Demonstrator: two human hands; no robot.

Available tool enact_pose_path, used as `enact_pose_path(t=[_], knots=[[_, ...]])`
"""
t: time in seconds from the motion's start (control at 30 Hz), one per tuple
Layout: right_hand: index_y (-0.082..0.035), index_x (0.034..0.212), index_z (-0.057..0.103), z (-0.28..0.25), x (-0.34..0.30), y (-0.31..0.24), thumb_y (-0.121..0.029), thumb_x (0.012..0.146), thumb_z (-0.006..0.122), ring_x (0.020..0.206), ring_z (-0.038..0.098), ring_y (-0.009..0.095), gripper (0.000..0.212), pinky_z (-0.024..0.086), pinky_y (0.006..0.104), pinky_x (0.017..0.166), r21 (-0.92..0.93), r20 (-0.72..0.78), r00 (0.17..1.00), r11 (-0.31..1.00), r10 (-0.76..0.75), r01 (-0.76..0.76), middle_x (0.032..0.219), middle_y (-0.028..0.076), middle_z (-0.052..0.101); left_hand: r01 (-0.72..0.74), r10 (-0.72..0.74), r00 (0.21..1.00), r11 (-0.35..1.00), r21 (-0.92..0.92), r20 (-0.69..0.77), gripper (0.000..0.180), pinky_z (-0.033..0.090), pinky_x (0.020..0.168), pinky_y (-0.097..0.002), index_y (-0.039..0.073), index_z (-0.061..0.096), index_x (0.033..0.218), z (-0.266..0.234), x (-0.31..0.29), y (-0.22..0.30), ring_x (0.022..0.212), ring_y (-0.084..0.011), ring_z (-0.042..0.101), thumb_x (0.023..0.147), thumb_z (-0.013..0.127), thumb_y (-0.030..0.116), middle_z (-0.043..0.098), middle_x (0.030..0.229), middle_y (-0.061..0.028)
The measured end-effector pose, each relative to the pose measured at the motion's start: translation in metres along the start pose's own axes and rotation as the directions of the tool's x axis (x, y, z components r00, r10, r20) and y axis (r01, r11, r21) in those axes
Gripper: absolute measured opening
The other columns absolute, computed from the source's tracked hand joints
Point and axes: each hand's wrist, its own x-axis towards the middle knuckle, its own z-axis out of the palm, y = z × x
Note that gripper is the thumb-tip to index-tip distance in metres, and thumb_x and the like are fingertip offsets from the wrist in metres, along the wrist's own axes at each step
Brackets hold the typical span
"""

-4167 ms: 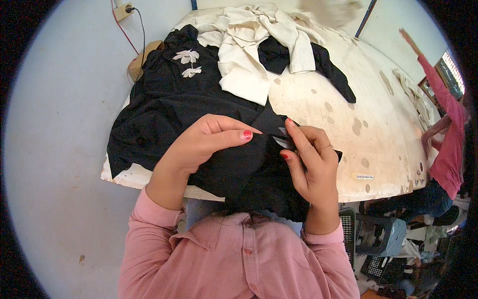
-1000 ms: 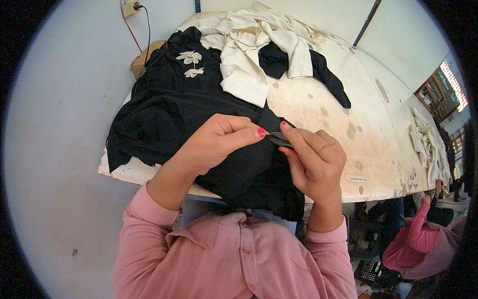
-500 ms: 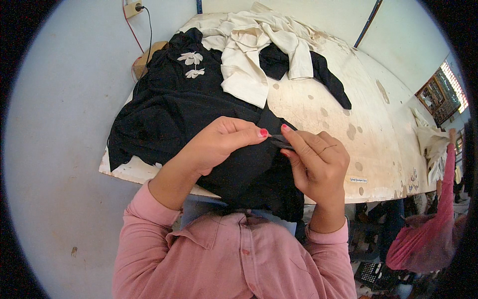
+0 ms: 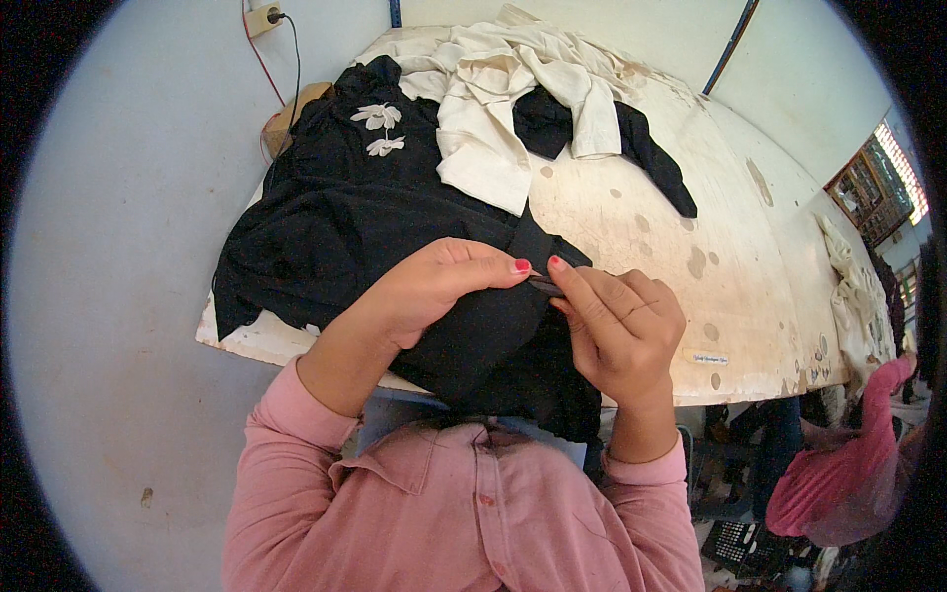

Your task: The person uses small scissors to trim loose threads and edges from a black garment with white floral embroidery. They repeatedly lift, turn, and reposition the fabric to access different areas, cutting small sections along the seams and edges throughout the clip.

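My left hand (image 4: 419, 288) is closed, thumb and fingertips pinching a bit of the black garment (image 4: 335, 232) just left of the table's middle. Right beside it, my right hand (image 4: 631, 326) grips a small dark grey tool (image 4: 544, 284) that looks like thread snips, mostly hidden by the fingers. Its tip nearly meets my left thumb. The black cloth spreads under both hands and hangs over the table's near edge. Two white flower shapes (image 4: 377, 116) decorate its far left part.
Cream garments (image 4: 488, 128) lie piled at the back of the pale, stained table (image 4: 681, 296), a black sleeve (image 4: 656, 163) showing beneath. A plugged cable (image 4: 296, 59) hangs on the left wall. At far right another person in a pink sleeve (image 4: 838, 483) sits near cream cloth (image 4: 853, 286).
My right hand has shifted slightly left, and the dark tool, spread wider before, now looks narrower between the fingers. My left hand has barely moved. The other person's raised arm has come down.
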Motion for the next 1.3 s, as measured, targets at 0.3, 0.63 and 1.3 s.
enact_pose_path(t=[0.3,0.63,1.3], knots=[[-0.008,0.117,0.061,0.017,-0.003,0.024,-0.014,0.067,0.080,0.063,0.053,0.011,0.054,0.041,0.0236,0.057,0.692,0.138,0.944,0.652,0.300,-0.309,0.080,0.002,0.064,0.012,-0.011,0.998,1.000,-0.016,0.061,0.018,0.046,0.072,-0.0231,0.001,0.069,0.093,0.003,0.001,0.003,0.082,-0.0073,0.060,0.088,0.062,0.017,0.068,0.091,-0.0035],[-0.003,0.081,0.066,-0.004,-0.032,0.070,-0.009,0.071,0.079,0.063,0.051,0.003,0.018,0.038,0.0196,0.056,0.658,0.687,0.686,0.198,0.240,-0.727,0.069,-0.003,0.060,-0.281,0.689,0.701,0.501,0.819,-0.181,0.014,0.033,0.061,-0.0225,0.000,0.067,0.086,-0.049,-0.041,0.037,0.066,-0.0084,0.044,0.089,0.061,0.013,0.047,0.070,0.0005],[0.001,0.100,0.056,0.009,-0.003,0.032,0.002,0.070,0.068,0.064,0.049,0.006,0.033,0.040,0.0208,0.058,0.552,0.831,0.521,0.180,-0.194,-0.814,0.070,-0.002,0.054,0.183,0.995,0.083,0.036,0.982,-0.052,0.016,0.041,0.079,-0.0254,0.000,0.063,0.089,-0.123,-0.140,0.090,0.084,-0.0152,0.055,0.094,0.055,0.013,0.057,0.086,-0.0047]])
